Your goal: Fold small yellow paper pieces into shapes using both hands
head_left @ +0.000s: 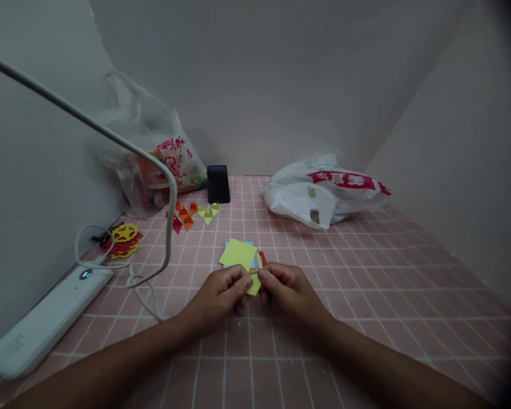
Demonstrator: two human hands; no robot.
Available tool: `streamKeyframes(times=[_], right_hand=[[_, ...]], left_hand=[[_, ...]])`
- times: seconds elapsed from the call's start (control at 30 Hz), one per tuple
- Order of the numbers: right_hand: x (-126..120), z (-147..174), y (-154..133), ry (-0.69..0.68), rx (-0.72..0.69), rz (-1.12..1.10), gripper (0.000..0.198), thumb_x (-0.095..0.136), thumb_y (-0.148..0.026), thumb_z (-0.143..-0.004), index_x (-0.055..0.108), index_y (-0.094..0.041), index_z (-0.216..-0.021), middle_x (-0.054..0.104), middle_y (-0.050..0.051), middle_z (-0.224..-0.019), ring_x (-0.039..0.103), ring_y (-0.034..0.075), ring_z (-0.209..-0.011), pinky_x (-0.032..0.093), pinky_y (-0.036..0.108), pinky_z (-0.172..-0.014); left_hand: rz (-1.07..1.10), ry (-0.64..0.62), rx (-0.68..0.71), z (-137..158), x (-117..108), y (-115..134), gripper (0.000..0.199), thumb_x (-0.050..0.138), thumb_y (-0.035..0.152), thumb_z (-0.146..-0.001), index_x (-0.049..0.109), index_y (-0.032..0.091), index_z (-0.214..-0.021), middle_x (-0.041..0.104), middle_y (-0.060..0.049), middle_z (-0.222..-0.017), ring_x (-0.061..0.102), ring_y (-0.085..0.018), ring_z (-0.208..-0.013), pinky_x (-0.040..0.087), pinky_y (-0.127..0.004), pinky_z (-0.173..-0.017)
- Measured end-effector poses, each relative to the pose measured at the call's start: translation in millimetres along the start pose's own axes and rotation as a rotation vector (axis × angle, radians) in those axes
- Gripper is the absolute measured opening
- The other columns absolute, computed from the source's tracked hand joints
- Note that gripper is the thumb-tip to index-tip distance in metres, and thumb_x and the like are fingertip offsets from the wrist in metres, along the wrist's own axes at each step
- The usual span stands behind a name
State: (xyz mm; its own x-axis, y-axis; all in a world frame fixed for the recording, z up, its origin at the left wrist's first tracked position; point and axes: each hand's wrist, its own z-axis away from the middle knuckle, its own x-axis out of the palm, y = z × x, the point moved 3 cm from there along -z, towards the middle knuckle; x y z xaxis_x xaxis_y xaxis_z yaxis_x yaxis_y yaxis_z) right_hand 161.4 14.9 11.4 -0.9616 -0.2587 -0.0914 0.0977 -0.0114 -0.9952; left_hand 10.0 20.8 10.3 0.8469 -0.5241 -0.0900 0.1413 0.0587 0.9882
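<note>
My left hand (225,288) and my right hand (289,288) are close together at the middle of the table, thumbs and fingers pinched. Between them they hold a small piece of yellow folded paper (254,285), partly covered by the fingertips. Just beyond lies a pile of coloured paper squares, with a yellow square (239,253) on top and blue, purple and red edges showing under it. Farther left stand small folded paper shapes: an orange one (186,217), a red one (177,225) and a pale yellow one (208,214), with others beside them.
A white power bank (46,324) with a cable (170,227) arching up lies at left, near red and yellow cut-out shapes (125,234). At the back are a black phone (218,183), a filled plastic bag (153,153) and another white plastic bag (323,190). Walls enclose the pink-tiled surface (392,318).
</note>
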Motion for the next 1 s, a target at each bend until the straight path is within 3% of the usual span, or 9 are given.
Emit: streamKeyframes(times=[0.13,0.4,0.53,0.63,1.0], right_hand=[[0.5,-0.6,2.8,0.024,-0.003,0.008,0.040,0.052,-0.041,-0.090,0.052,-0.017,-0.058,0.048,-0.003,-0.051,0.040,0.009,-0.047,0.029,0.023,-0.046],[-0.2,-3.7,8.7,0.024,0.045,-0.116,0.037,0.053,-0.043,-0.090,0.052,-0.017,-0.063,0.051,-0.003,-0.053,0.043,0.008,-0.045,0.032,0.022,-0.045],[-0.7,-4.9,9.4,0.009,0.066,-0.164,0.034,0.057,-0.043,-0.088,0.052,-0.017,-0.066,0.054,-0.002,-0.055,0.047,0.009,-0.047,0.035,0.022,-0.047],[-1.4,-6.1,11.2,0.034,0.097,-0.181,0.035,0.057,-0.043,-0.088,0.051,-0.018,-0.065,0.052,-0.003,-0.054,0.045,0.008,-0.045,0.033,0.021,-0.045],[-1.2,-6.9,13.4,0.029,0.078,-0.179,0.036,0.054,-0.044,-0.091,0.053,-0.017,-0.067,0.054,-0.002,-0.055,0.046,0.009,-0.047,0.034,0.022,-0.045]], left_hand=[[-0.001,0.054,-0.010,-0.4,-0.2,-1.3,0.029,0.050,0.039,-0.090,0.048,0.018,-0.070,0.052,0.004,-0.059,0.048,-0.011,-0.052,0.037,-0.023,-0.053],[0.110,-0.008,-0.015,-6.0,-4.0,-4.5,0.023,0.055,0.036,-0.087,0.052,0.017,-0.075,0.054,0.003,-0.064,0.051,-0.012,-0.057,0.040,-0.024,-0.058],[0.090,0.065,-0.006,-5.4,-5.7,-6.9,0.017,0.058,0.031,-0.086,0.055,0.017,-0.078,0.054,0.003,-0.064,0.050,-0.011,-0.060,0.040,-0.024,-0.059],[0.132,0.159,0.031,-5.1,-7.4,-8.1,0.018,0.064,0.023,-0.082,0.056,0.019,-0.097,0.060,0.001,-0.080,0.056,-0.014,-0.073,0.045,-0.026,-0.068],[0.072,0.234,0.030,-8.6,-11.0,-6.3,0.009,0.068,0.021,-0.075,0.061,0.017,-0.080,0.059,0.002,-0.070,0.055,-0.012,-0.065,0.043,-0.024,-0.062]])
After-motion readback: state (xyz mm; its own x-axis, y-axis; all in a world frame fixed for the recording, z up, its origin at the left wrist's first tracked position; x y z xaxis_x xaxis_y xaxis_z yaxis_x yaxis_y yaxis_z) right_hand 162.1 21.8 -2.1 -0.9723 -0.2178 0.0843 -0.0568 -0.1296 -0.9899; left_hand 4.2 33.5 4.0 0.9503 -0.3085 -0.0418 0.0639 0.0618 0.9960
